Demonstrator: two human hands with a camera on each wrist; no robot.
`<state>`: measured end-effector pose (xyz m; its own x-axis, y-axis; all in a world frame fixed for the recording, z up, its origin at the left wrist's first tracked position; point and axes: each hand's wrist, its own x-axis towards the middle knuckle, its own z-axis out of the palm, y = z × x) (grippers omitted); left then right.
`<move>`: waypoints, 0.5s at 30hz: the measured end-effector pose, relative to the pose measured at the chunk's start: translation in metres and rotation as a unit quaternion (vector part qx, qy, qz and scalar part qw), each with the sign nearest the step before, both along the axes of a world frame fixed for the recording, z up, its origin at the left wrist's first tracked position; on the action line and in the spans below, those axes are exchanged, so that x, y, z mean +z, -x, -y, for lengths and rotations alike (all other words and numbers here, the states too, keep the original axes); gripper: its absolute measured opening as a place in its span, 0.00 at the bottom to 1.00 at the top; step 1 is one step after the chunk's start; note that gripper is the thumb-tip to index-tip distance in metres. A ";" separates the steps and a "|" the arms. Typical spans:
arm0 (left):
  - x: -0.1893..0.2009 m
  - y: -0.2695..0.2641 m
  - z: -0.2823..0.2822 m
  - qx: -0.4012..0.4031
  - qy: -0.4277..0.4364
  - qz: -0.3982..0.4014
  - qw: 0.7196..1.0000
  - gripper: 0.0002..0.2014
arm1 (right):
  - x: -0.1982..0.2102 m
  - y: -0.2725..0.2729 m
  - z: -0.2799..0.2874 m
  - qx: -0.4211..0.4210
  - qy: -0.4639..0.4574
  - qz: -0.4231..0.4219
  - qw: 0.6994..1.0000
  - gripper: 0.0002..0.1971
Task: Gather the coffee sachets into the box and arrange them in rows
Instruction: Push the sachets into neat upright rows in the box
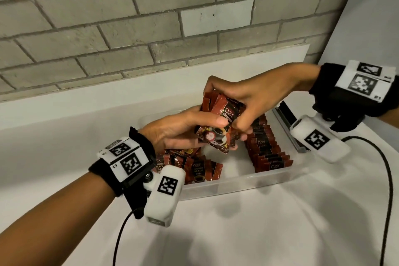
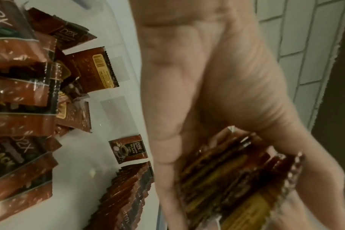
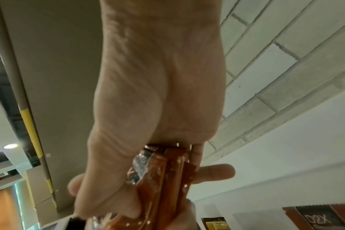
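On the white counter (image 1: pixel 237 233), both hands' fingers clamp one sachet stack (image 1: pixel 218 121); only left wrist view shows a lone sachet (image 2: pixel 128 148).

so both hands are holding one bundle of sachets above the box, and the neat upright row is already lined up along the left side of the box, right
Not quite: the row of sachets stands along the right side of the clear box, as the head view shows; the left side holds a loose pile. The rest holds: the left hand and right hand both grip one bundle of sachets above the box.

A grey brick wall (image 1: pixel 129 17) rises behind the white counter (image 1: pixel 259 222).
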<state>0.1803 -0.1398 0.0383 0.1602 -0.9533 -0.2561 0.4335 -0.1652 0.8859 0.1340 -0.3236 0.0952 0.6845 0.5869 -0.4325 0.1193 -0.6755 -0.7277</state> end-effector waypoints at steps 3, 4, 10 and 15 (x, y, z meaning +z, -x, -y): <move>-0.003 -0.002 0.002 0.045 -0.008 0.000 0.999 0.27 | -0.002 0.002 0.004 -0.020 0.043 0.144 0.988 0.33; -0.005 -0.003 0.002 0.061 -0.003 -0.013 0.998 0.25 | -0.003 0.002 0.005 -0.036 0.042 0.185 0.981 0.36; 0.003 -0.001 0.007 0.126 0.002 -0.023 0.992 0.21 | -0.009 0.016 -0.002 -0.051 -0.033 0.224 0.973 0.54; 0.013 0.003 0.019 0.156 0.018 -0.034 0.987 0.14 | -0.021 0.011 -0.019 -0.035 0.056 0.456 0.887 0.35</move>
